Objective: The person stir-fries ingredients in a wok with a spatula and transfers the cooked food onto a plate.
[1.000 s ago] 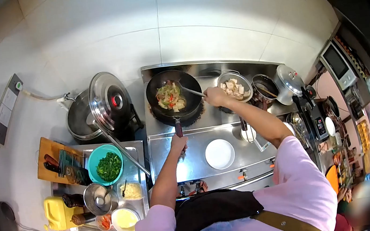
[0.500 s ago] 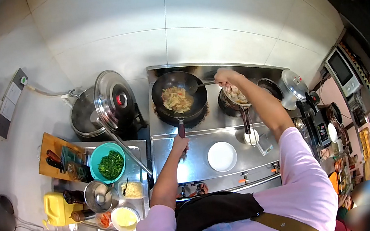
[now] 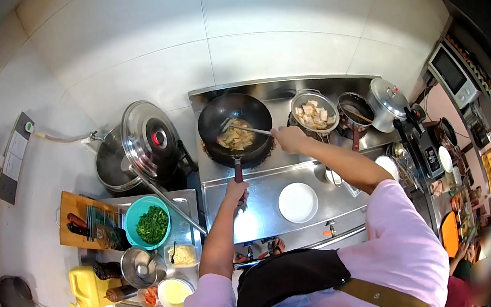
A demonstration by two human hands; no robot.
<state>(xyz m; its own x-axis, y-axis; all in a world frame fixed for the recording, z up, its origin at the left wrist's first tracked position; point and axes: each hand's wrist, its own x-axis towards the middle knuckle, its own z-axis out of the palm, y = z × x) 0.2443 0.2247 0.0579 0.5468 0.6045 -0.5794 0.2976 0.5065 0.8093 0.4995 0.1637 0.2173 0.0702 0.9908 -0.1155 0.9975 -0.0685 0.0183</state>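
Note:
My left hand (image 3: 236,193) is wrapped round the dark handle of a black wok (image 3: 223,107) on the stove. Sliced, yellowish-brown food (image 3: 234,138) lies in the bottom of the wok. In my right hand (image 3: 289,140) is a metal spatula (image 3: 257,130), its blade down among the food, toward its left side. Just right of the wok, a strainer (image 3: 296,105) of pale chunks rests above a burner. On the steel counter in front of the stove sits a white plate (image 3: 297,202), to the right of my left hand.
A large steaming pot (image 3: 110,166) and its tilted lid (image 3: 145,130) stand left of the stove. Nearby are a teal bowl (image 3: 162,209) of chopped greens, knives and a yellow jug (image 3: 85,288). A small pan (image 3: 354,102) and pressure cooker (image 3: 389,105) are at right. Another person is lower right.
My right hand, with the spatula, has come down and slightly left, uncovering the strainer. The spatula blade has shifted from the wok's right side to the left of the food.

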